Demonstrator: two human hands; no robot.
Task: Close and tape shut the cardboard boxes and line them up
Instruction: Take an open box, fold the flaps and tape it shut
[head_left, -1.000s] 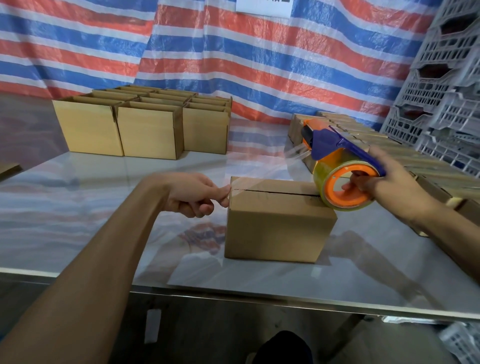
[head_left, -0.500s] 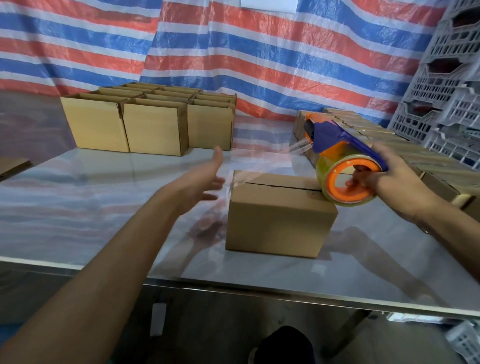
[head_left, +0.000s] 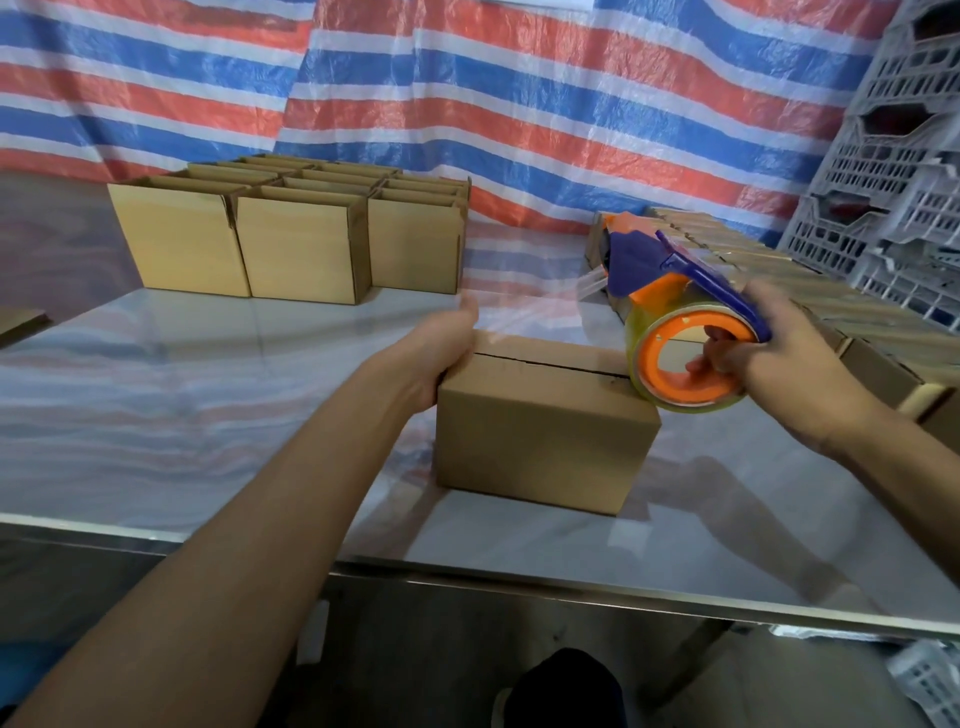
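The left hand (head_left: 448, 353), open in the air half a second earlier, had pressed flat against the left end of the closed box (head_left: 540, 436) on the table (head_left: 208, 395), while the right hand (head_left: 753, 374) gripped the tape dispenser (head_left: 680, 322) at its right end, so the seam stood braced for taping.

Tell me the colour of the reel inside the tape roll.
Orange. The reel of the tape dispenser shows best in the head view.

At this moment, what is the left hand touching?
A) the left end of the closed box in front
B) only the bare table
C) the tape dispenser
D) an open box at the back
A: the left hand lies against the left end of the closed box, while the right hand holds the tape dispenser.
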